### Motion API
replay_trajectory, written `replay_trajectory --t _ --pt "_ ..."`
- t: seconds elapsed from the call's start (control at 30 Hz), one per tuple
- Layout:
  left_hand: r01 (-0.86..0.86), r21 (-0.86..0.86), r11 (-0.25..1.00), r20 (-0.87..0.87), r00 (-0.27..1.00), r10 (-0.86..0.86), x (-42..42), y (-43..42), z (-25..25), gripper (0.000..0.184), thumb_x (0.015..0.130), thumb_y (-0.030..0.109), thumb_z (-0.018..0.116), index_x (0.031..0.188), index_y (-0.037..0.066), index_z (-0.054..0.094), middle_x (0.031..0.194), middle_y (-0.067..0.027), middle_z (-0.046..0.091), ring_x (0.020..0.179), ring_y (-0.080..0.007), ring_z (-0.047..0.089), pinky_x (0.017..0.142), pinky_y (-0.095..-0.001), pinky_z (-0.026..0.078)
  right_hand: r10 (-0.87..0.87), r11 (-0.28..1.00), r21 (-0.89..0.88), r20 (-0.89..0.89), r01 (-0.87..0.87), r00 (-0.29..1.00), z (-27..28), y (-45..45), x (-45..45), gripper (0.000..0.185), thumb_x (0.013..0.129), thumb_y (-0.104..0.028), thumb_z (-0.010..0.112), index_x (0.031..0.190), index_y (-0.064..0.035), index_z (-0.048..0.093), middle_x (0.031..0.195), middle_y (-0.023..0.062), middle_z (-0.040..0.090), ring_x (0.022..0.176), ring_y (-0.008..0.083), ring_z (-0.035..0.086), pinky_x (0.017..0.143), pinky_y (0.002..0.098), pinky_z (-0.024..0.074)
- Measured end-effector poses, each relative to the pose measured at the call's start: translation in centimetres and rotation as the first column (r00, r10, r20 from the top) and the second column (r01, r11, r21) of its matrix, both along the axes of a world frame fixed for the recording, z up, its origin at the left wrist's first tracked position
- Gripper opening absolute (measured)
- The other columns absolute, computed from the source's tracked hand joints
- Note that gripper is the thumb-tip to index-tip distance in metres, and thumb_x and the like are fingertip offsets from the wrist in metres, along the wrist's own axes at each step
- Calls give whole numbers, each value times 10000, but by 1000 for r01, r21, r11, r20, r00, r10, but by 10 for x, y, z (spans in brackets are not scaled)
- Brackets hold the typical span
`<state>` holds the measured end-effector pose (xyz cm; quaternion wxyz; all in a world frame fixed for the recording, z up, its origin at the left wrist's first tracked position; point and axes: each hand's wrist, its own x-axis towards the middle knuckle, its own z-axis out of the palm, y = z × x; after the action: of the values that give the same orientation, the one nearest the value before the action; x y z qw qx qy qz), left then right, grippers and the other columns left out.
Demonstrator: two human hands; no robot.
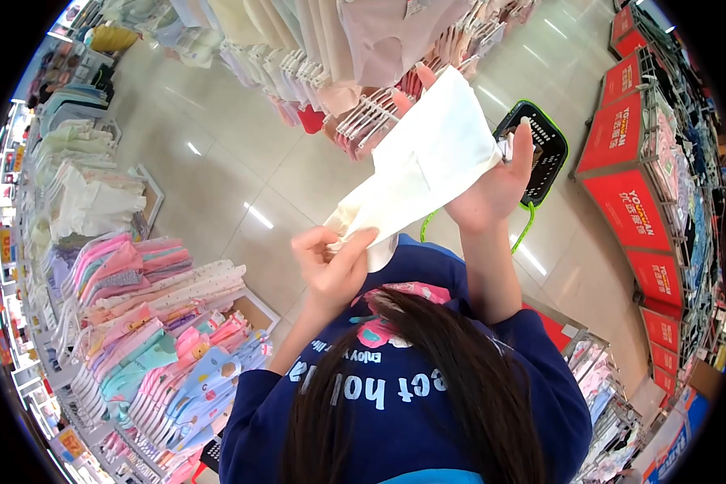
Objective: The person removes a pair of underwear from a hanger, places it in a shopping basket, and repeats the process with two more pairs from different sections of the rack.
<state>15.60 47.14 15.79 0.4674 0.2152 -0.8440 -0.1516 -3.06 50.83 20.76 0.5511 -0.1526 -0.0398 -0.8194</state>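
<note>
A cream-white folded piece of cloth (436,153), possibly a garment, stretches at a slant between my hands. My left hand (331,258) is closed, pinching the gathered lower left end of it between thumb and fingers. Under the upper right part lies my right hand (486,194), palm up and opened flat, with the thumb standing apart. Two of its fingertips show past the cloth's far edge; the other fingers are hidden beneath. A small pale thing beside the right palm is too small to make out.
Pastel clothes (315,32) on hangers stand ahead. Racks of children's clothes (153,347) fill the left. Behind my right hand, a black basket (550,161) with a green rim and cord is on the tiled floor (218,177). Red-signed bins (621,141) line the right.
</note>
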Motion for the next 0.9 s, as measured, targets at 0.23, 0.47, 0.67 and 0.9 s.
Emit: replay_trajectory --t 0.23,0.47,0.67,0.9 --pt "154 -243 958 -43 985 -169 7 -12 2 302 478 -59 688 726 114 675 863 -51 363 548 -161 440 458 -235 328 -75 997 -32 -176 71 982 -6 0 6 800 793 -555 349 1356 -53 82 1420 85 64 1277 316 171 1006 486 200" --pt "164 -190 968 31 987 -161 19 -12 15 221 511 -60 623 648 110 659 849 -59 409 625 -196 463 526 -258 357 -248 968 -77 -414 238 876 -18 -4 12 842 767 -402 518 1351 -25 43 1416 107 57 1273 274 202 1009 409 232" --pt "59 171 984 -3 998 -59 15 -14 8 183 584 -72 546 640 74 641 836 -84 495 714 -192 483 608 -269 383 -261 939 44 -550 340 793 -8 -2 20 741 733 -144 576 1326 -3 155 1382 118 182 1232 237 281 992 375 261" --pt "148 418 896 179 954 -241 14 -30 13 278 641 17 561 917 42 539 975 -145 527 931 -294 480 854 -383 352 -99 797 -234 -960 557 -261 -32 -2 42 544 696 -37 511 1224 -36 381 1321 161 309 1209 308 309 958 373 273"
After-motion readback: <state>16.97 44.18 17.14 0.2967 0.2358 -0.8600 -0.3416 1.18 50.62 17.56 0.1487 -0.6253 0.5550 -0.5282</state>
